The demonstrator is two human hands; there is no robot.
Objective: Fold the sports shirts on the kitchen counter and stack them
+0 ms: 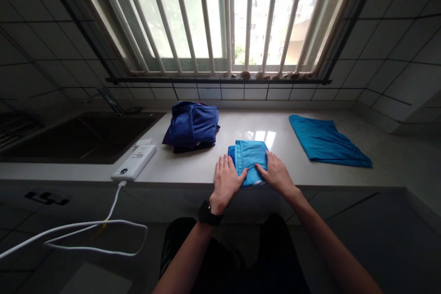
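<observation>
my left grip and right grip rest open on a folded blue shirt. its long axis points to the window.

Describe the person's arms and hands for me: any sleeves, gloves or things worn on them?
Both forearms are bare, with no sleeves or gloves. The left hand is bare, with a black wristwatch on its wrist. The right hand is bare too, and nothing shows on its wrist.
</observation>
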